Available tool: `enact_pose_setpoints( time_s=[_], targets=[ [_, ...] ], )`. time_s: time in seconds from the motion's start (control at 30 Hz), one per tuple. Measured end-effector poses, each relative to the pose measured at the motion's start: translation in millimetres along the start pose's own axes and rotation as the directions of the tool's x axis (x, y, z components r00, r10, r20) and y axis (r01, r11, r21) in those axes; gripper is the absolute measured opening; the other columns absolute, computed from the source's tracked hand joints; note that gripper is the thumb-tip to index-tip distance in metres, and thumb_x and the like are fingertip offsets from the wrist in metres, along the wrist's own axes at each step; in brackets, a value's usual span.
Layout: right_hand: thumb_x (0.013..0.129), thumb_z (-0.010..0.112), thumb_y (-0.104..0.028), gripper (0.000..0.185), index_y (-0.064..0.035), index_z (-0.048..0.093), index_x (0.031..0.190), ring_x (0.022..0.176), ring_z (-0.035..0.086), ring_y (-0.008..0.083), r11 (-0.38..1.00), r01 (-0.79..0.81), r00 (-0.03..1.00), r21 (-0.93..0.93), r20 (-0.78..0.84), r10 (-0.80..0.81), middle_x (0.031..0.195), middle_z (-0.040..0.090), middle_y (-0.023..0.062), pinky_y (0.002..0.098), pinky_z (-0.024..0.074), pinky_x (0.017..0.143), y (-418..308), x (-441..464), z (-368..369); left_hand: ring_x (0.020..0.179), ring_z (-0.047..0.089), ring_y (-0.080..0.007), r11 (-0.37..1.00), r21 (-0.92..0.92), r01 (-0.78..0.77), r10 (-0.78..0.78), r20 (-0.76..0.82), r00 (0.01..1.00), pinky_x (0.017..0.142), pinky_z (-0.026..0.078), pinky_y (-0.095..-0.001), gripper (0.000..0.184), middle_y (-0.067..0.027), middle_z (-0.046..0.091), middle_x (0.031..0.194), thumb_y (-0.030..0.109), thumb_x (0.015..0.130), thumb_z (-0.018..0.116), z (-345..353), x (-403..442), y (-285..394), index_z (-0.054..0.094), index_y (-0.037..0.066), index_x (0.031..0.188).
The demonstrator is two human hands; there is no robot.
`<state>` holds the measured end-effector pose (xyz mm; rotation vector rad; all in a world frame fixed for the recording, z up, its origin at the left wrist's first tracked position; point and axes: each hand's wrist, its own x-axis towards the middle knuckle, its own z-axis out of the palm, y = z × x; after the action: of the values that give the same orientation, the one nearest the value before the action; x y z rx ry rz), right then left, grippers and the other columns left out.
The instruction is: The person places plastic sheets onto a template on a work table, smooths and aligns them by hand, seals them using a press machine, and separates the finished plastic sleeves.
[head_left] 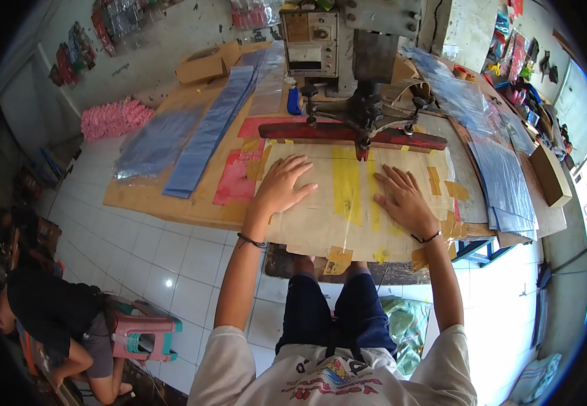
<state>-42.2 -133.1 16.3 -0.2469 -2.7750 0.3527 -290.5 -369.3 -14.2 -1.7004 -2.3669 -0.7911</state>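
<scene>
Both of my hands rest flat on a tan, taped sheet (307,223) at the front of the worktable. My left hand (284,184) lies on its left part with fingers spread. On the right part, my right hand (405,196) lies with fingers apart, and neither hand holds anything. Between them runs a yellow tape strip (348,186). Just beyond my fingertips, a long red-edged press bar (307,131) hangs from a dark metal press head (368,108). Whether the bar touches the sheet I cannot tell.
Stacks of bluish clear plastic sheets lie left (209,135) and right (503,176). A control box (311,44) stands behind the press, with a cardboard box (209,62) at back left. A person (63,325) sits low at left near a pink stool (146,331).
</scene>
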Motion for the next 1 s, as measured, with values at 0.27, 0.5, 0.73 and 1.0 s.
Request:
enact_pose_setpoints(
  time_s=[0.27, 0.5, 0.73, 1.0],
  targets=[
    [0.101, 0.053, -0.047, 0.059, -0.0124, 0.049, 0.149, 0.152, 0.026, 0.0373, 0.997, -0.069, 0.995, -0.026, 0.072, 0.07, 0.16, 0.037, 0.0177, 0.0575, 0.0142, 0.124, -9, 15, 9, 0.143, 0.041, -0.032, 1.0, -0.017, 0.007, -0.007, -0.013, 1.0, 0.119, 0.031, -0.0452, 0.057, -0.0127, 0.05, 0.151, 0.044, 0.093, 0.067, -2, 1, 1, 0.061, 0.008, 0.137],
    [0.103, 0.046, -0.053, 0.06, -0.0184, 0.047, 0.152, 0.154, 0.023, 0.0353, 0.995, -0.03, 0.993, -0.092, 0.112, 0.04, 0.163, 0.034, 0.0145, 0.0595, 0.0095, 0.125, -14, 14, 11, 0.145, 0.039, -0.0319, 0.993, -0.115, 0.022, -0.025, -0.028, 0.999, 0.12, 0.029, -0.0462, 0.062, -0.0137, 0.05, 0.151, 0.051, 0.094, 0.064, -1, 0, -3, 0.059, 0.007, 0.139],
    [0.101, 0.053, -0.048, 0.053, -0.0219, 0.052, 0.148, 0.148, 0.035, 0.0331, 0.991, 0.0, 0.991, -0.137, 0.13, 0.018, 0.156, 0.044, 0.0132, 0.056, 0.0163, 0.124, -21, -35, -3, 0.145, 0.04, -0.0312, 0.99, -0.137, 0.023, -0.029, -0.047, 0.998, 0.121, 0.028, -0.0459, 0.062, -0.0126, 0.051, 0.152, 0.048, 0.092, 0.069, -2, -1, -2, 0.06, 0.008, 0.139],
    [0.091, 0.073, -0.04, 0.049, -0.0219, 0.062, 0.134, 0.126, 0.055, 0.0315, 1.0, -0.027, 0.999, 0.009, 0.02, 0.026, 0.135, 0.061, 0.0075, 0.051, 0.0342, 0.111, 40, 2, -21, 0.14, 0.044, -0.0323, 0.997, 0.067, -0.037, 0.023, 0.192, 0.981, 0.12, 0.026, -0.0486, 0.079, -0.0149, 0.053, 0.148, 0.055, 0.084, 0.074, -5, 21, 38, 0.057, 0.004, 0.142]
  ],
)
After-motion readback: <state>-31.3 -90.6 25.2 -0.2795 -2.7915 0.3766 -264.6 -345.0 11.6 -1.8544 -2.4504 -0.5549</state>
